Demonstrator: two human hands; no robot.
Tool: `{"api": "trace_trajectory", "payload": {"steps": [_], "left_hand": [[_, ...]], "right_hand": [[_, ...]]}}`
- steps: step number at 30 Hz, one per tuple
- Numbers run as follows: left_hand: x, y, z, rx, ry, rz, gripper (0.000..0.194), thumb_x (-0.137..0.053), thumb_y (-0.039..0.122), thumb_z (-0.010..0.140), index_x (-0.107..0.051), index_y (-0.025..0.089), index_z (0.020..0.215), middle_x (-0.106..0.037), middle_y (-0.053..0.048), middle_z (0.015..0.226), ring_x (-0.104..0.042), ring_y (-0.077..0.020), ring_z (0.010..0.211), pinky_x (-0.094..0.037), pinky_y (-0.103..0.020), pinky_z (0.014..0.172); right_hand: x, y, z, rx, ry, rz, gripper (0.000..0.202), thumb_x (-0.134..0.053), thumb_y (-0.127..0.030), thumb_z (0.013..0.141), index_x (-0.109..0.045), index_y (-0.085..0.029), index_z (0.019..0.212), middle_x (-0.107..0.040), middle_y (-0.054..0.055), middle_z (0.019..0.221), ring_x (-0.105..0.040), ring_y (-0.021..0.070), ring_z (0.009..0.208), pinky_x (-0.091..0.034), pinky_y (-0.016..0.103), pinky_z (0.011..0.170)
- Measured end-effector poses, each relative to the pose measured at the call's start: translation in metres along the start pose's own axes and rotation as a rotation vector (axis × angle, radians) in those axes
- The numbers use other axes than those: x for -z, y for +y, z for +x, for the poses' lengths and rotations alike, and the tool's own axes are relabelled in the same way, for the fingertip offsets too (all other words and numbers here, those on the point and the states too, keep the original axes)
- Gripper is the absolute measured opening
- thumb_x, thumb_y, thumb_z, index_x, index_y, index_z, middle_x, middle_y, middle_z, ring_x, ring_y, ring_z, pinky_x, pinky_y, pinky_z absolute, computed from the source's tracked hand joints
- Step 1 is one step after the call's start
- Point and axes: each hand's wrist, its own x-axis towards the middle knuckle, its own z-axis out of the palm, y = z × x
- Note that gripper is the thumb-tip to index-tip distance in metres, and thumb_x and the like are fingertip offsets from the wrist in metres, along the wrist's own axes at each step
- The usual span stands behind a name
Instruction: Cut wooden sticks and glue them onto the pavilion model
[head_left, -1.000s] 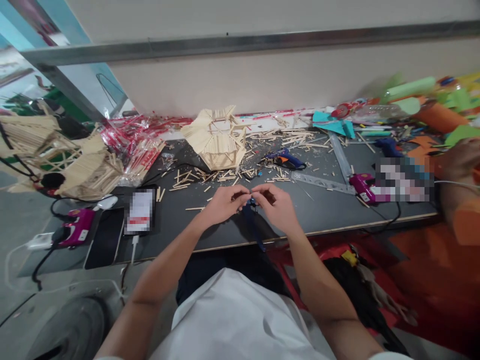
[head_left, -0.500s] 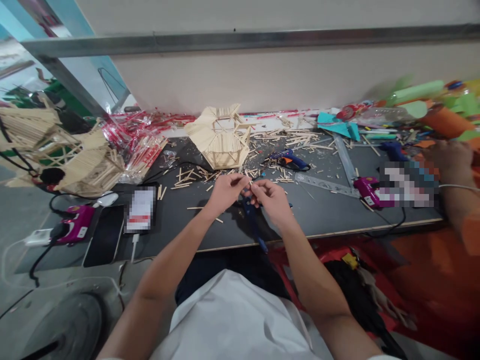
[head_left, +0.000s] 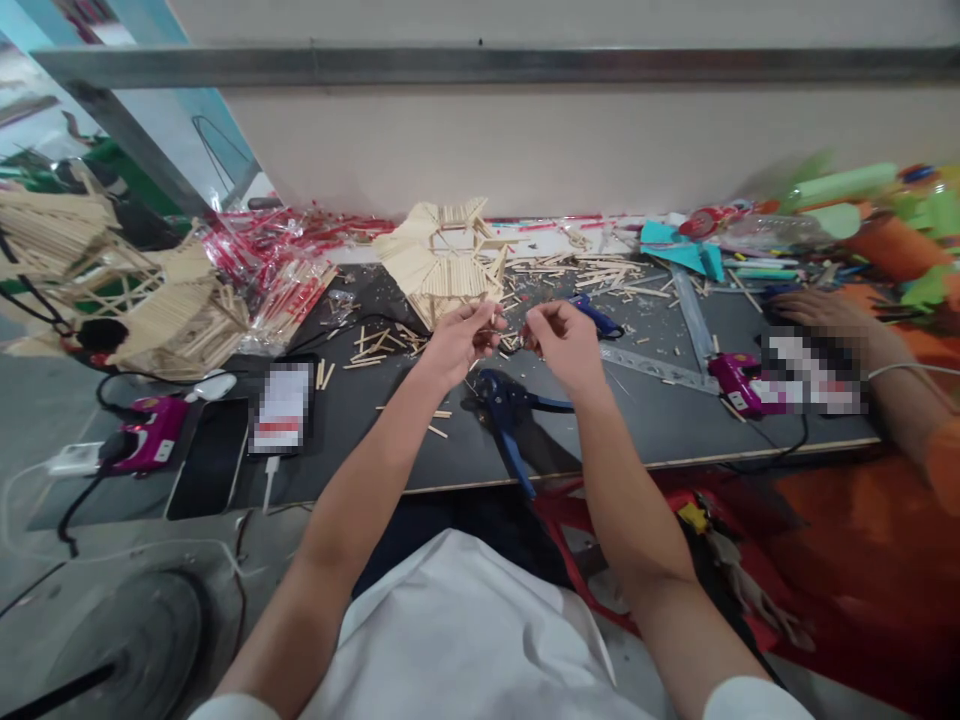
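My left hand [head_left: 463,342] is raised in front of the octagonal wooden-stick model [head_left: 442,270], its fingers pinched on something too small to make out. Slightly to its right, my right hand [head_left: 559,343] has thumb and fingertips pressed together, and what they hold, if anything, is hidden. A narrow gap separates the two hands. Beneath them a blue-handled cutting tool [head_left: 512,430] rests on the dark table [head_left: 375,455]. A blue glue gun [head_left: 598,316] lies just behind my right hand.
Short sticks [head_left: 375,343] lie scattered. A phone [head_left: 280,410] and purple power strip [head_left: 156,432] are at left. Clear rulers [head_left: 660,370] and another purple strip [head_left: 735,383] are at right, near another person's hand [head_left: 821,312]. More stick models [head_left: 180,310] stand far left.
My hands have moved apart and away from me, toward the stick model, uncovering the blue-handled tool. The other person's hand at right has come down lower and shifted left.
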Motion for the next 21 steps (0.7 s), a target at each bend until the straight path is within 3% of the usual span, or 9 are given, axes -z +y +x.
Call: {"api": "trace_trajectory", "payload": {"steps": [4, 10, 14, 21], "left_hand": [[-0.004, 0.003, 0.006, -0.021, 0.016, -0.2, 0.021, -0.054, 0.015, 0.102, -0.068, 0.008, 0.088, -0.061, 0.003, 0.065, -0.054, 0.0008, 0.048, -0.041, -0.008, 0.045], [-0.007, 0.003, 0.012, 0.026, 0.035, -0.277, 0.026, -0.05, 0.01, 0.102, -0.069, 0.006, 0.085, -0.065, 0.001, 0.068, -0.059, 0.0001, 0.052, -0.046, -0.006, 0.047], [-0.012, 0.001, 0.014, 0.064, 0.09, -0.296, 0.03, -0.048, 0.008, 0.102, -0.069, 0.006, 0.081, -0.068, -0.001, 0.07, -0.062, -0.0009, 0.053, -0.049, -0.006, 0.049], [-0.013, -0.001, 0.018, 0.089, 0.145, -0.317, 0.022, -0.053, 0.01, 0.1, -0.072, 0.007, 0.088, -0.07, -0.002, 0.07, -0.063, -0.002, 0.052, -0.048, -0.006, 0.047]], "right_hand": [[0.002, -0.01, 0.034, 0.085, 0.025, -0.077, 0.029, -0.07, -0.051, 0.085, -0.061, -0.023, 0.088, -0.067, 0.001, 0.077, -0.06, 0.0138, 0.061, -0.051, 0.028, 0.057], [-0.011, -0.019, 0.084, 0.173, -0.124, -0.295, 0.014, -0.067, -0.028, 0.09, -0.063, -0.02, 0.08, -0.066, 0.002, 0.076, -0.063, 0.0157, 0.074, -0.053, 0.03, 0.068], [-0.015, -0.023, 0.103, 0.065, -0.387, -0.327, 0.02, -0.076, -0.026, 0.085, -0.064, -0.02, 0.07, -0.061, 0.0, 0.062, -0.057, 0.0135, 0.058, -0.05, 0.029, 0.058], [-0.017, -0.036, 0.11, -0.095, -0.484, -0.299, 0.016, -0.073, -0.011, 0.081, -0.065, -0.019, 0.069, -0.063, 0.0, 0.055, -0.058, 0.0125, 0.05, -0.044, 0.024, 0.045]]}}
